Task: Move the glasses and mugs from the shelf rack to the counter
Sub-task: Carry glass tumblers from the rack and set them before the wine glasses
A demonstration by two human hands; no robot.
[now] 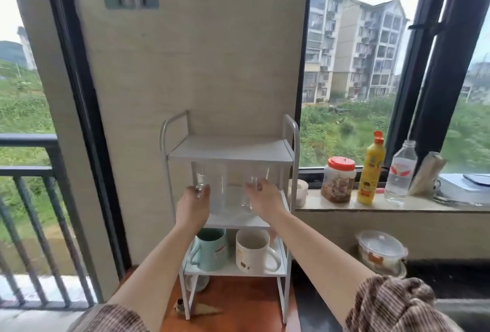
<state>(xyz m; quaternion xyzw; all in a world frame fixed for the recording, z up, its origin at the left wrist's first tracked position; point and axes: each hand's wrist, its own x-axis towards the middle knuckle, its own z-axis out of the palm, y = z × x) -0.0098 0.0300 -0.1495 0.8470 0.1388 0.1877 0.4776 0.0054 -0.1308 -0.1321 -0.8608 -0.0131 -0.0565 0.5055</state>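
Observation:
A white three-tier shelf rack (230, 155) stands against the wall. On its middle tier are two clear glass mugs. My left hand (192, 208) grips the handle of the left glass mug (216, 188). The handle of the right glass mug (256, 176) is held by my right hand (263, 200). Both glass mugs appear to rest on the tier. On the bottom tier stand a teal mug (210, 248) and a white mug (252, 251). The dark counter (450, 282) lies to the right of the rack.
The window sill (397, 204) at the right carries a small white cup (299, 191), a red-lidded jar (339, 179), a yellow bottle (370, 170) and a clear bottle (400, 172). A lidded glass container (381, 251) sits on the counter. The rack stands on an orange-brown surface (238, 302).

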